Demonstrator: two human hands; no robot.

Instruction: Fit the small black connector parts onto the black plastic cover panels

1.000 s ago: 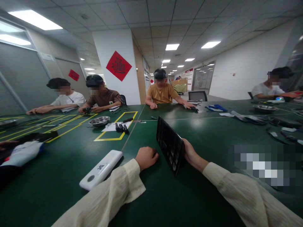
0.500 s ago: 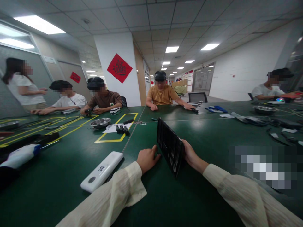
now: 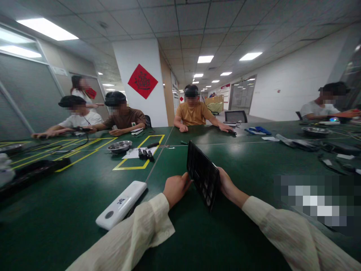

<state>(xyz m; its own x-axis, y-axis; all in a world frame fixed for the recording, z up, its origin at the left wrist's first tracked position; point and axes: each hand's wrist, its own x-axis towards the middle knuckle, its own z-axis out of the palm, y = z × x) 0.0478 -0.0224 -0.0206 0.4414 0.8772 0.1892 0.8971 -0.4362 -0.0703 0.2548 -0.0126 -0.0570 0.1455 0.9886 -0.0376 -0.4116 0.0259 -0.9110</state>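
Note:
In front of me a thin black slab, which looks like a phone or tablet with a dark glossy face, stands tilted above the green table. My right hand grips its right edge, the fingers mostly hidden behind it. My left hand is closed at its left edge, thumb and fingertips against the side. Left of that hand lies a white power bank, printed with a number and bearing a grey round spot.
A metal bowl and several small black parts lie beyond, near a yellow tape outline. Blue cloth, a second bowl and cables are at right. A black tray sits at left. Several people sit around the table.
My left thumb and fingers have closed in on the slab's left edge. The slab and my right hand have hardly moved. At left, a standing person has shifted rightward, behind the seated ones.

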